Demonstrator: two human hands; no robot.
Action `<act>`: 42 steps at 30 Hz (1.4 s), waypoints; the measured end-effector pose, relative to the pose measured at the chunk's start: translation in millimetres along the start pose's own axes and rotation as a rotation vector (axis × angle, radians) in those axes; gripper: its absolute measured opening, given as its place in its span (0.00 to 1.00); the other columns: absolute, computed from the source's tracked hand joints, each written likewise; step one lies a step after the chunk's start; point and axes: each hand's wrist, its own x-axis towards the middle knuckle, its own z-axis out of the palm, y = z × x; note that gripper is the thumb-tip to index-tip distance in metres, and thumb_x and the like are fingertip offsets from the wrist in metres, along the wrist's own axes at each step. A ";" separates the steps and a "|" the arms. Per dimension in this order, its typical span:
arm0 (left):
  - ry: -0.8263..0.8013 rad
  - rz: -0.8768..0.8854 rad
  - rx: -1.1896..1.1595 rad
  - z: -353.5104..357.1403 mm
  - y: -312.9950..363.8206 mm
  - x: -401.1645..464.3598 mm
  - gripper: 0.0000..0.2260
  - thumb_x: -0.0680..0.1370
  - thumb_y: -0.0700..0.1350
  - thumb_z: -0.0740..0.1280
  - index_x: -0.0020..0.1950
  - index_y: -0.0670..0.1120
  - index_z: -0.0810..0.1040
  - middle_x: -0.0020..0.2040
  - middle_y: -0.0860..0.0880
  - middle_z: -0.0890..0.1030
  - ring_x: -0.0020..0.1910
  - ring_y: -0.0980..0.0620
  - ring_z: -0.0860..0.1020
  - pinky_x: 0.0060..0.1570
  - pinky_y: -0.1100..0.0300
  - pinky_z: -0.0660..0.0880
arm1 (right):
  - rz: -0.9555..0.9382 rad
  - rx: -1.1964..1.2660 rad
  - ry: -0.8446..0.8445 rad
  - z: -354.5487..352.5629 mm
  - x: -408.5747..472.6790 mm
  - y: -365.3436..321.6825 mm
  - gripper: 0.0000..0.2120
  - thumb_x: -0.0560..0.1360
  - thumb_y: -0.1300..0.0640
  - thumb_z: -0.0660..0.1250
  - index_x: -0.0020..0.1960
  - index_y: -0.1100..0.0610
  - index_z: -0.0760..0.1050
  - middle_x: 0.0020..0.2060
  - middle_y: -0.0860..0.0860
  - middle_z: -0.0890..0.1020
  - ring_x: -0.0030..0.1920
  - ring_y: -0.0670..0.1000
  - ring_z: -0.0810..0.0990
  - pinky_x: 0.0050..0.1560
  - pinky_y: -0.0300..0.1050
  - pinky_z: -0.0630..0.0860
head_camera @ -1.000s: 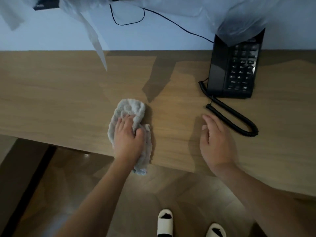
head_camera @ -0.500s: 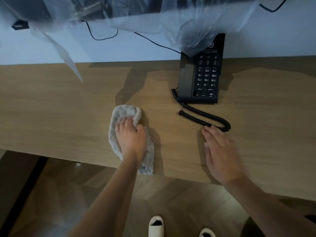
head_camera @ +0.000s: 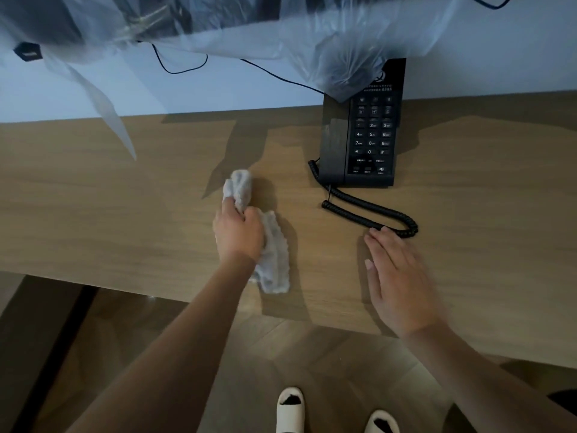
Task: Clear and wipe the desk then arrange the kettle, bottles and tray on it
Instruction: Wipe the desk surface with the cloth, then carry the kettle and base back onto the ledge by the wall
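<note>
A grey fluffy cloth lies on the wooden desk near its front edge. My left hand grips the cloth's middle, fingers curled round it, so that its far end sticks up past my knuckles. My right hand rests flat on the desk with straight fingers, fingertips just short of the black coiled cord. No kettle, bottles or tray are in view.
A black desk telephone stands at the back, right of centre, its coiled cord looping forward. Clear plastic sheeting hangs from above over the phone's top. Thin black cables run along the wall. Slippers show on the floor below.
My left hand has gone from pressing flat on the cloth to gripping it bunched. The view has shifted, so the phone sits nearer the middle. My right hand stays flat by the cord.
</note>
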 end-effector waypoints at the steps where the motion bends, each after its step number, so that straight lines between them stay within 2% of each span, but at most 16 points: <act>1: -0.013 -0.054 0.052 11.3 7.2 -0.6 0.18 0.78 0.47 0.57 0.64 0.42 0.74 0.62 0.41 0.77 0.66 0.38 0.73 0.67 0.44 0.69 | -0.002 0.002 0.003 0.6 0.3 0.6 0.22 0.82 0.53 0.51 0.72 0.61 0.69 0.72 0.54 0.71 0.75 0.53 0.64 0.74 0.55 0.63; 3: -0.104 0.039 0.197 38.2 14.7 -17.3 0.23 0.81 0.47 0.57 0.75 0.44 0.67 0.74 0.43 0.69 0.76 0.42 0.62 0.76 0.46 0.53 | -0.003 -0.001 0.005 1.4 1.4 2.0 0.22 0.82 0.53 0.51 0.72 0.61 0.69 0.72 0.55 0.71 0.75 0.53 0.64 0.74 0.56 0.64; 5: -0.136 0.230 0.236 53.6 16.0 -31.1 0.24 0.81 0.46 0.59 0.77 0.44 0.64 0.75 0.44 0.68 0.75 0.44 0.60 0.77 0.49 0.49 | 0.007 0.008 -0.004 3.6 1.7 2.7 0.22 0.82 0.53 0.52 0.72 0.61 0.69 0.72 0.54 0.71 0.75 0.53 0.64 0.74 0.55 0.63; 9: -0.165 0.235 0.238 26.4 21.7 -23.8 0.27 0.80 0.48 0.61 0.78 0.43 0.63 0.73 0.43 0.69 0.74 0.44 0.63 0.76 0.47 0.57 | 0.018 0.018 -0.061 -5.4 -1.6 -1.8 0.22 0.83 0.53 0.50 0.72 0.60 0.69 0.73 0.54 0.70 0.75 0.53 0.63 0.74 0.55 0.63; 12: -0.159 0.384 0.337 -10.8 30.6 -35.1 0.27 0.81 0.50 0.61 0.78 0.41 0.62 0.75 0.42 0.67 0.74 0.41 0.64 0.75 0.44 0.61 | 0.093 0.054 -0.097 -34.8 -0.4 -18.1 0.22 0.83 0.53 0.55 0.74 0.61 0.67 0.73 0.55 0.69 0.75 0.55 0.64 0.76 0.55 0.59; 16: -0.169 0.464 0.427 -56.9 42.4 -66.0 0.25 0.82 0.49 0.61 0.77 0.41 0.64 0.75 0.41 0.67 0.74 0.40 0.64 0.74 0.42 0.62 | 0.107 0.095 -0.148 -93.8 -3.6 -60.2 0.24 0.83 0.51 0.54 0.78 0.58 0.60 0.77 0.53 0.62 0.78 0.52 0.55 0.79 0.49 0.51; 20: -0.163 0.530 0.395 -87.5 62.9 -103.7 0.23 0.83 0.48 0.60 0.76 0.40 0.67 0.75 0.41 0.68 0.75 0.40 0.64 0.75 0.42 0.61 | 0.125 0.110 -0.134 -151.5 -17.3 -90.9 0.25 0.84 0.52 0.54 0.78 0.58 0.59 0.78 0.52 0.60 0.78 0.51 0.55 0.78 0.50 0.53; 23: -0.185 0.629 0.375 -99.0 73.9 -118.2 0.23 0.82 0.49 0.55 0.74 0.40 0.69 0.72 0.41 0.71 0.73 0.40 0.66 0.74 0.42 0.63 | 0.219 0.139 -0.098 -180.2 -27.0 -102.6 0.25 0.83 0.52 0.57 0.78 0.56 0.59 0.76 0.51 0.62 0.77 0.50 0.58 0.78 0.50 0.56; 26: -0.212 0.732 0.374 -98.8 84.4 -120.8 0.21 0.82 0.46 0.56 0.73 0.39 0.70 0.72 0.41 0.72 0.74 0.42 0.66 0.76 0.43 0.61 | 0.325 0.169 -0.064 -201.8 -35.4 -104.7 0.25 0.82 0.52 0.59 0.77 0.55 0.61 0.76 0.50 0.63 0.75 0.50 0.61 0.76 0.51 0.60; 31: -0.329 0.899 0.361 -80.2 120.7 -123.1 0.21 0.84 0.46 0.59 0.76 0.40 0.68 0.75 0.41 0.69 0.76 0.43 0.64 0.78 0.48 0.57 | 0.503 0.120 0.042 -237.9 -61.7 -90.0 0.24 0.83 0.53 0.58 0.78 0.54 0.60 0.77 0.50 0.62 0.76 0.50 0.59 0.77 0.49 0.59; 34: -0.404 1.078 0.383 -59.2 145.8 -137.2 0.20 0.83 0.44 0.59 0.73 0.37 0.70 0.72 0.38 0.71 0.73 0.41 0.67 0.76 0.46 0.61 | 0.631 0.083 0.106 -256.9 -90.8 -80.1 0.24 0.83 0.52 0.58 0.78 0.54 0.60 0.77 0.49 0.62 0.77 0.49 0.58 0.77 0.48 0.57; 38: -0.513 1.255 0.398 -36.3 181.5 -180.7 0.22 0.81 0.47 0.52 0.72 0.38 0.68 0.68 0.39 0.73 0.68 0.41 0.70 0.71 0.45 0.67 | 0.776 0.048 0.170 -282.5 -147.3 -70.1 0.24 0.84 0.52 0.57 0.78 0.55 0.60 0.77 0.49 0.62 0.77 0.49 0.57 0.76 0.45 0.54; 42: -0.607 1.395 0.311 -15.4 210.0 -246.7 0.20 0.83 0.45 0.57 0.74 0.39 0.68 0.71 0.40 0.72 0.70 0.41 0.70 0.73 0.43 0.65 | 0.912 0.020 0.313 -302.2 -208.5 -54.0 0.24 0.83 0.54 0.58 0.77 0.57 0.61 0.76 0.51 0.64 0.77 0.49 0.58 0.77 0.44 0.51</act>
